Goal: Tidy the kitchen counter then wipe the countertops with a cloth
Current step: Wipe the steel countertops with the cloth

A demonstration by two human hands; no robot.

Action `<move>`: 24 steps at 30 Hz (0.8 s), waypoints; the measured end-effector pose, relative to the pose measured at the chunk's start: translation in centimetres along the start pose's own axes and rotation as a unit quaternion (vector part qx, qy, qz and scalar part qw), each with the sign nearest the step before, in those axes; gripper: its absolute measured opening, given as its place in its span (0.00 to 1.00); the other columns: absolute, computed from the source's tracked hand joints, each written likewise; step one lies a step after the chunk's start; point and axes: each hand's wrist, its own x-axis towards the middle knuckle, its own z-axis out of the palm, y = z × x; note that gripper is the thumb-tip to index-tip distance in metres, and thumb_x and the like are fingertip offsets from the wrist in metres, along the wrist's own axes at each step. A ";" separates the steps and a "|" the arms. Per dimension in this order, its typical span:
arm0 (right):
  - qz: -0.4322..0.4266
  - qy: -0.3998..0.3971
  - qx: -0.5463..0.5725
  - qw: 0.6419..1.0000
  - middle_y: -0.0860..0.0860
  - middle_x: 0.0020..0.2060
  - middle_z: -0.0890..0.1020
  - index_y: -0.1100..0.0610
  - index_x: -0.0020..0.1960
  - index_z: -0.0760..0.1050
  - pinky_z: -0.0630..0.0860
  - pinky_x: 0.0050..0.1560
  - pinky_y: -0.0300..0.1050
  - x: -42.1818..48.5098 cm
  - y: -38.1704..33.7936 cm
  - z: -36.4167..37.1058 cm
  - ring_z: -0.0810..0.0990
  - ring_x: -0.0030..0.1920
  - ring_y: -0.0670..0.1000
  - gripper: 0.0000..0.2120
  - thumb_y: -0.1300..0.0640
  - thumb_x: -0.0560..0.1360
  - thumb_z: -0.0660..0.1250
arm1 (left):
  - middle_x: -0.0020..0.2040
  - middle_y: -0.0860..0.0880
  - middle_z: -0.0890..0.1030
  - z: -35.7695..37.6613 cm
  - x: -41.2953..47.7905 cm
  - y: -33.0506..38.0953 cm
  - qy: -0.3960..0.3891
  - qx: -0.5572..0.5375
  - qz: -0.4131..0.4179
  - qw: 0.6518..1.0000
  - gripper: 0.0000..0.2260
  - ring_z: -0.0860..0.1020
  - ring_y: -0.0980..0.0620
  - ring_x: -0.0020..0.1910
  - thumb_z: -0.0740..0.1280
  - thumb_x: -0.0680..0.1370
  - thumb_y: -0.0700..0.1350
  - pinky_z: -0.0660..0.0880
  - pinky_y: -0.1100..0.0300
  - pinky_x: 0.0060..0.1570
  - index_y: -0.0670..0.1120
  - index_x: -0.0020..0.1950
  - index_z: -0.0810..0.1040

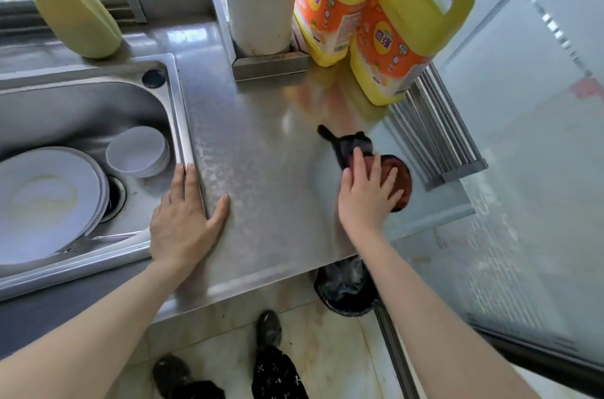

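Note:
A dark cloth [347, 143], black and dark red, lies on the steel countertop [261, 143] near its right edge. My right hand [367, 194] presses flat on the cloth, fingers spread over it. My left hand [184, 212] rests flat and open on the counter, its fingers over the rim of the sink [178, 124]. Part of the cloth is hidden under my right hand.
White plates [49, 199] and a stack of small bowls [137, 151] sit in the sink. Two yellow detergent jugs [405, 35] and a white pipe [261, 3] stand at the back. A rolled metal rack [438, 130] lies at the right; a black bin [346, 287] sits on the floor.

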 end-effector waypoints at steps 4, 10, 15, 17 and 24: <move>-0.210 -0.006 -0.056 0.976 0.51 0.73 0.64 0.41 0.72 0.59 0.60 0.66 0.68 -7.1 0.6 1.3 0.61 0.71 0.64 0.21 0.44 0.79 0.51 | 0.77 0.47 0.50 0.0 -0.1 -0.3 -0.016 -0.010 0.003 1.000 0.35 0.57 0.43 0.74 0.53 0.76 0.64 0.59 0.46 0.69 0.46 0.76 0.48; -0.164 -0.023 -0.060 0.984 0.49 0.75 0.58 0.38 0.73 0.55 0.52 0.69 0.67 -3.2 7.4 -1.4 0.53 0.74 0.63 0.21 0.42 0.80 0.49 | 0.76 0.43 0.55 0.1 -3.9 2.1 0.027 0.024 0.148 0.988 0.27 0.52 0.44 0.75 0.51 0.77 0.57 0.47 0.46 0.71 0.47 0.74 0.58; 0.035 0.014 -0.005 0.999 0.51 0.76 0.52 0.42 0.75 0.52 0.46 0.71 0.66 -1.1 9.4 -2.7 0.47 0.75 0.63 0.22 0.45 0.81 0.49 | 0.77 0.54 0.46 3.0 -6.9 4.6 -0.065 0.060 0.199 0.976 0.29 0.43 0.52 0.75 0.40 0.76 0.66 0.39 0.52 0.70 0.57 0.75 0.46; 0.027 0.025 0.009 0.999 0.52 0.76 0.55 0.43 0.74 0.55 0.46 0.71 0.66 -2.8 7.8 -1.6 0.49 0.75 0.63 0.22 0.46 0.81 0.50 | 0.77 0.54 0.46 3.8 -7.1 4.5 -0.057 0.080 0.189 0.977 0.28 0.43 0.52 0.75 0.38 0.76 0.65 0.40 0.51 0.70 0.57 0.75 0.45; -0.149 -0.020 -0.032 0.988 0.49 0.76 0.56 0.38 0.72 0.55 0.46 0.71 0.61 -5.0 9.6 -1.3 0.49 0.75 0.62 0.23 0.40 0.78 0.52 | 0.77 0.53 0.48 3.8 -7.4 4.6 -0.049 0.091 0.192 0.976 0.27 0.45 0.51 0.76 0.44 0.78 0.63 0.37 0.53 0.71 0.57 0.76 0.47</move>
